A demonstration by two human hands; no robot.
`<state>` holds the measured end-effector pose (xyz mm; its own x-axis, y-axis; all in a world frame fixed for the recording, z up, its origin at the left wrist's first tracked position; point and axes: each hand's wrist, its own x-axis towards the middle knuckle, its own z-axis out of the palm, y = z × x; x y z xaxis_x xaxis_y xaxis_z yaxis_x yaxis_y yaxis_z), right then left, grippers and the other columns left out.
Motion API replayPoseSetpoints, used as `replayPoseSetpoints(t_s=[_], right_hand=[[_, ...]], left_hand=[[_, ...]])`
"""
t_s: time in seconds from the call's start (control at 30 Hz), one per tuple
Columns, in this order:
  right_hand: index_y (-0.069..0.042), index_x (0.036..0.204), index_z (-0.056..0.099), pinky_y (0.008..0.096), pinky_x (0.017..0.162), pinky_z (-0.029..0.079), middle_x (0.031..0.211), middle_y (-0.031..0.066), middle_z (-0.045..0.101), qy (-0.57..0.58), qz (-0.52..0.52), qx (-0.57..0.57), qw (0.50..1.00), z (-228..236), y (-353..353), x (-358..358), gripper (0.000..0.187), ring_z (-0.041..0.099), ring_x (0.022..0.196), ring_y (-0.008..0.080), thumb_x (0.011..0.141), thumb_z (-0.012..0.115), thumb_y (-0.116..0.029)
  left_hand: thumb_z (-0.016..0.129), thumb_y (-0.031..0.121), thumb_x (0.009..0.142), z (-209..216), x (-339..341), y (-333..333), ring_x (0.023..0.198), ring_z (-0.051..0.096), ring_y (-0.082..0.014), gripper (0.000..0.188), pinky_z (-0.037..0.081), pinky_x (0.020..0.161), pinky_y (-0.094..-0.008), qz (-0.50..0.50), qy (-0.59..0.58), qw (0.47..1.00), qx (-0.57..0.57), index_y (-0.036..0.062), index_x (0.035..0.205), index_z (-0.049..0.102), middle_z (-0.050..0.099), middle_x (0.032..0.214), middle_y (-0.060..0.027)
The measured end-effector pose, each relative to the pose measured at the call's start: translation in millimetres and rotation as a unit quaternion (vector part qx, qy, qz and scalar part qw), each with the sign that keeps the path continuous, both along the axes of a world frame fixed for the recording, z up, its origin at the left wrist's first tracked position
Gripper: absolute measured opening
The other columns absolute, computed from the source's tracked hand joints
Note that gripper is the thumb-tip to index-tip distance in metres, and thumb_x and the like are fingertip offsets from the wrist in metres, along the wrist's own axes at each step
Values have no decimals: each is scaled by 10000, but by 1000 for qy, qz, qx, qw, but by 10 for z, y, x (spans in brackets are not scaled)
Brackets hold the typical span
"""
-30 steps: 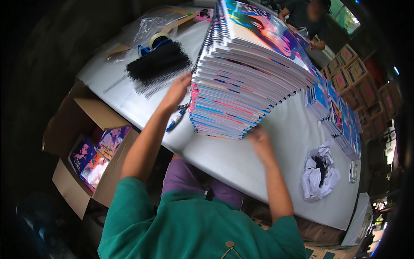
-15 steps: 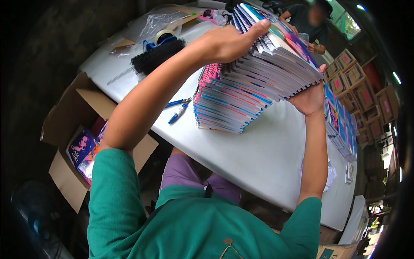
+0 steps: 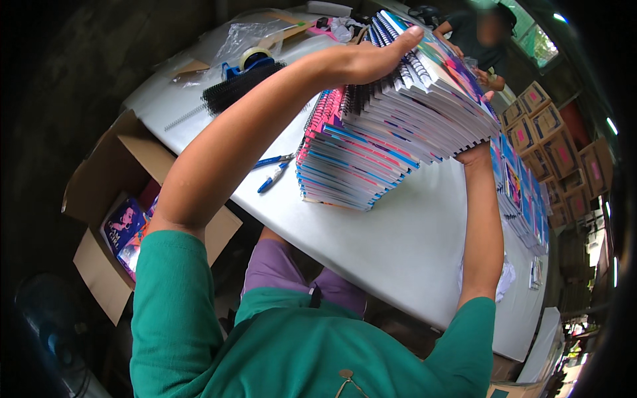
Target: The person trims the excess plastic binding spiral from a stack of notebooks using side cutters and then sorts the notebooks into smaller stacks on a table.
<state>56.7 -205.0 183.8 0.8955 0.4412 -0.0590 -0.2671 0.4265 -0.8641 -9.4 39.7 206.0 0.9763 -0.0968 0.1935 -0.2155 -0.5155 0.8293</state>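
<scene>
A tall, leaning stack of spiral notebooks (image 3: pixel 431 113) with colourful covers curves up from the table. My left hand (image 3: pixel 375 63) grips the upper part on its wire-bound side, thumb along the top cover. On the opposite side my right hand (image 3: pixel 474 152) holds the upper notebooks, with most of its fingers hidden behind them. The lower notebooks (image 3: pixel 352 172) rest on the white table (image 3: pixel 391 232). Left of the stack lie a blue-handled tool (image 3: pixel 273 160) and a blue-and-white pen (image 3: pixel 272 179).
Black binding coils (image 3: pixel 242 86), a blue tape dispenser (image 3: pixel 249 64) and clear plastic (image 3: pixel 242 40) lie at the far left. More notebooks (image 3: pixel 521 192) stand along the right. An open carton (image 3: pixel 99 159) is at the left. Cartons (image 3: pixel 551 132) are piled behind, near another person (image 3: pixel 488 40).
The upper part of the stack has shifted slightly right and down in my hands. My right hand has slipped further behind the notebooks.
</scene>
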Motion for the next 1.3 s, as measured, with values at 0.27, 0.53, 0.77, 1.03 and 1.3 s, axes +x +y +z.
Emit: replayPoseSetpoints(t_s=[0.27, 0.53, 0.77, 1.03, 1.3], right_hand=[[-41, 1342, 387, 406, 967, 422, 1277, 153, 496, -51, 244, 81, 965, -32, -315, 308, 884, 496, 1137, 282, 809, 319, -743], [-76, 1139, 593, 385, 876, 476, 1111, 105, 625, 22, 175, 94, 980, 103, -156, 181, 520, 589, 997, 265, 839, 528, -496], [-40, 1195, 543, 405, 926, 446, 1188, 122, 582, -121, 152, 205, 959, -159, -341, 28, 485, 571, 1049, 264, 837, 499, -365], [-27, 1233, 505, 387, 948, 427, 1203, 112, 561, -268, -93, 89, 955, -598, -1136, -1153, 560, 536, 1090, 254, 783, 552, -357], [-19, 1241, 490, 376, 955, 415, 1208, 106, 550, -273, -158, -70, 946, -1189, -1967, -1792, 636, 518, 1100, 239, 714, 638, -343]], left_hand=[[388, 778, 745, 105, -205, -85, 1221, 425, -418, 901, 254, 1020, -530, -27, 58, 995, -73, 49, 1252, 539, 471, 1267, -293], [362, 749, 775, 26, -67, -224, 1116, 541, -337, 920, 400, 940, -439, 23, 31, 979, -201, 24, 1337, 425, 496, 1264, -254], [555, 584, 776, -33, 16, -461, 800, 660, -198, 769, 509, 724, -250, 45, -70, 981, -173, -47, 1209, 483, 620, 1023, -187], [773, 611, 479, -134, -616, -1152, 1337, 141, -469, 1357, 165, 1098, -480, -76, -223, 970, -63, -70, 1408, 54, 114, 1423, -349], [806, 493, 458, -1229, -552, -1859, 1341, 115, -404, 1406, 117, 1099, -463, -279, -203, 917, -201, -46, 1404, -85, 115, 1418, -272]])
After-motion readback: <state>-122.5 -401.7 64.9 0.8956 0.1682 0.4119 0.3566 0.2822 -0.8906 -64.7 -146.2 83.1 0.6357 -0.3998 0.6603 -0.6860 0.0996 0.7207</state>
